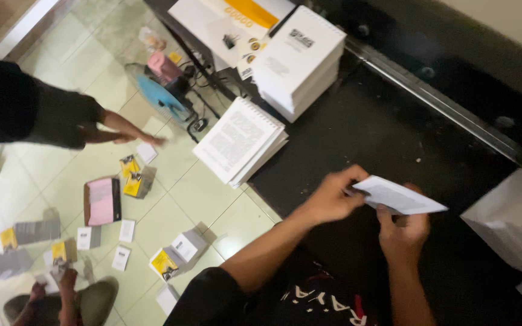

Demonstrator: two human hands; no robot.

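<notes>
Both my hands hold a thin white sheaf of paper (403, 197) over a black table (382, 139). My left hand (332, 196) pinches its left end with thumb and fingers. My right hand (403, 232) grips it from underneath, near the middle. The paper is tilted, its far corner pointing right. Two stacks of white spiral-bound booklets lie on the table beyond my hands: a thin one (240, 140) at the table's left edge and a taller one (300, 60) behind it.
Another person in black reaches a hand (137, 136) over the tiled floor, where small yellow and white boxes (134, 181), cards and a pink box (102, 201) lie scattered. A small blue fan (159, 93) stands there. White stacks (515, 223) sit at right.
</notes>
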